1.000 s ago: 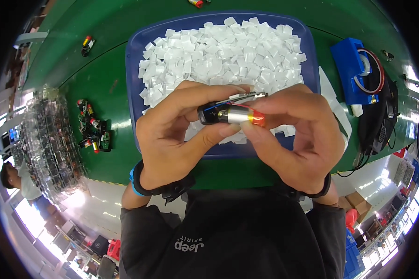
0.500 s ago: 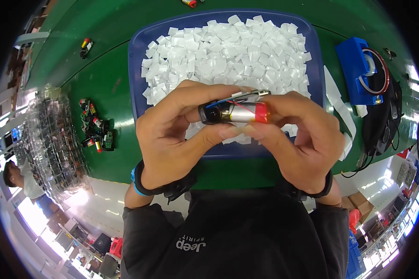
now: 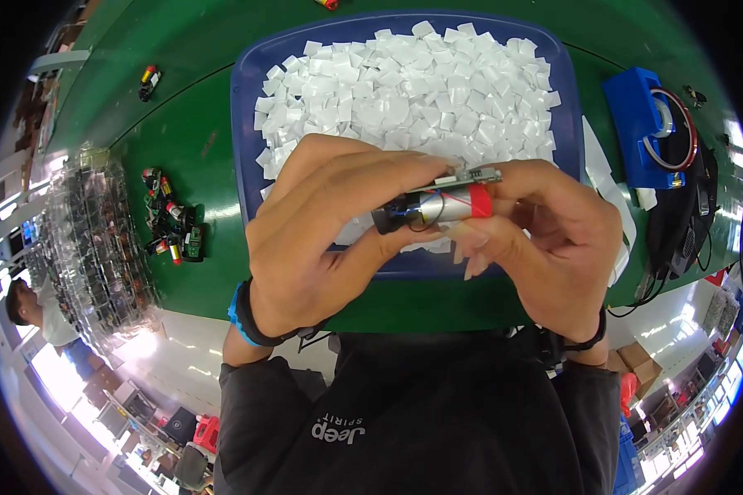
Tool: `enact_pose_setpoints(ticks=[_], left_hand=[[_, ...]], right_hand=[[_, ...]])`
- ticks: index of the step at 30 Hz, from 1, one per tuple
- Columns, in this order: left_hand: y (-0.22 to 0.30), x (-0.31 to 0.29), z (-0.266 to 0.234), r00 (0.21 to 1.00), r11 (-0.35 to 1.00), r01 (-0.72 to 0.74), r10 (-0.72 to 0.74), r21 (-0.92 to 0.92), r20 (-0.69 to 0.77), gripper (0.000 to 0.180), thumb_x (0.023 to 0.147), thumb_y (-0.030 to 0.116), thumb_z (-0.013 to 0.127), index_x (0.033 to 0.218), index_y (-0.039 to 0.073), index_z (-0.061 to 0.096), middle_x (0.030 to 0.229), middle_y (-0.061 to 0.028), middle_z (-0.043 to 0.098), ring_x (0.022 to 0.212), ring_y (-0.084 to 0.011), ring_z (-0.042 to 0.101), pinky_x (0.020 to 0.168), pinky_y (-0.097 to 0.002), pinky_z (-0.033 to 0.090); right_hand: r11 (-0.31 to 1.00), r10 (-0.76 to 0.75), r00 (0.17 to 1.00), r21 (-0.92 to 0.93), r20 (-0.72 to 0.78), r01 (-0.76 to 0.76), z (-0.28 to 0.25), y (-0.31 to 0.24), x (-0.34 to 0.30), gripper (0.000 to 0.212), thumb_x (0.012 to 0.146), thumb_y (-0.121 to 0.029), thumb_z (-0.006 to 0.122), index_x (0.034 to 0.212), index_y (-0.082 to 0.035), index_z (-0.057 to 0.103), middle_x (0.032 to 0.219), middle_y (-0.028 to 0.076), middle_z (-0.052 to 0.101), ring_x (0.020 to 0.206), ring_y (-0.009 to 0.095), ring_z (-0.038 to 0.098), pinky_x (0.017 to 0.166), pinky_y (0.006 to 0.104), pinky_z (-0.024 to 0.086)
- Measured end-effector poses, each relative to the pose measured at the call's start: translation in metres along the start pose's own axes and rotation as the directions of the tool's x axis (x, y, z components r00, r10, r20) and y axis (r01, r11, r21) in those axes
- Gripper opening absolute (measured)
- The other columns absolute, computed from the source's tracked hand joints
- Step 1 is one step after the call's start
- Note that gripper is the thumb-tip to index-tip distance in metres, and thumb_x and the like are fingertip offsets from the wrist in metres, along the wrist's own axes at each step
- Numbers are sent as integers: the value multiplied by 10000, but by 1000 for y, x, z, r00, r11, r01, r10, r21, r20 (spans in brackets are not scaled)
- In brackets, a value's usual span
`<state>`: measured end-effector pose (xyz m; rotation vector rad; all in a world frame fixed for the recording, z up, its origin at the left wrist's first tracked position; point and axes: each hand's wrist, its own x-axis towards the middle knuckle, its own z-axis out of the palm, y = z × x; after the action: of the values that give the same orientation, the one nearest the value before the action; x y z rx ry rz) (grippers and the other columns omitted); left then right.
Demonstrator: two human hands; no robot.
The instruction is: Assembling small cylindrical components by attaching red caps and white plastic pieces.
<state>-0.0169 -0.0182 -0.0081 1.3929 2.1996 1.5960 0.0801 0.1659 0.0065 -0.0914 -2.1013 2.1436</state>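
Above a blue tray [image 3: 571, 107] of small white square pieces [image 3: 413, 91], both my hands hold a small cylindrical battery [image 3: 461, 206] with a silver body and a red end. A black cap [image 3: 385, 219] forms its left end. A narrow circuit board [image 3: 477, 176] lies along its top, and thin dark, blue and red wires loop at its side. My left hand [image 3: 314, 235] is closed round the black-cap end, fingers over the top and thumb beneath. At the red end, my right hand [image 3: 557, 239] pinches with bent fingers; its thumb is below the battery.
Left of the tray lie several similar battery-and-board assemblies [image 3: 172, 216], beside a stack of clear plastic trays [image 3: 99, 239]. A single assembly [image 3: 148, 83] lies farther back. At right stand a blue tape dispenser [image 3: 623, 124], a white strip [image 3: 607, 177] and a black bag [image 3: 692, 219].
The battery has turned a little and shifted slightly right, showing a dark wire loop on its side. My left fingers reach farther over the top, and my right thumb has moved along the underside.
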Motion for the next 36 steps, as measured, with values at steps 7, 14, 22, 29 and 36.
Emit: enact_pose_setpoints(ticks=[7, 14, 22, 29, 36], left_hand=[[-2, 1, 2, 996, 998, -49, 53, 49, -73, 454, 648, -8, 810, 1089, 4, 701, 1005, -112, 728, 878, -263, 652, 745, -327, 517], [-4, -2, 0, 991, 986, -132, 132, 106, 12, 398, 789, 50, 757, 1140, -74, 618, 1075, -200, 691, 958, -281, 630, 849, -368, 505], [4, -6, 12, 954, 594, 267, -277, -759, 119, 338, 887, -61, 642, 1210, -116, 562, 1232, -274, 599, 1119, -294, 635, 932, -356, 557], [-1, -3, 15, 968, 556, 230, -217, -799, 128, 318, 898, -77, 614, 1206, -123, 552, 1204, -269, 612, 1145, -318, 625, 932, -368, 557], [13, 0, 7, 959, 812, 264, -278, -520, 53, 387, 878, 208, 742, 1120, -53, 589, 1050, -217, 661, 955, -286, 665, 833, -387, 551]], right_hand=[[996, -46, 999, -73, -6, 45, 3, -3, 0, 198, 843, 9, 742, 977, 81, 616, 804, 117, 670, 625, 140, 646, 548, 234, 517], [997, 12, 999, -82, -38, -15, 5, -5, 1, 178, 821, 0, 768, 914, 73, 635, 742, 94, 658, 599, 118, 630, 538, 226, 499], [679, -442, 884, -589, 149, 438, -3, -6, 3, 300, 713, -47, 863, 893, 57, 647, 691, 89, 638, 555, 121, 602, 468, 210, 427], [682, -553, 833, -583, -17, 441, 8, -1, 0, 343, 661, -109, 899, 854, 34, 654, 667, 87, 628, 534, 120, 560, 444, 223, 394], [711, -438, 895, -577, 82, 401, -3, -12, 1, 344, 670, -107, 892, 865, 29, 644, 687, 93, 635, 558, 142, 587, 490, 235, 427]])
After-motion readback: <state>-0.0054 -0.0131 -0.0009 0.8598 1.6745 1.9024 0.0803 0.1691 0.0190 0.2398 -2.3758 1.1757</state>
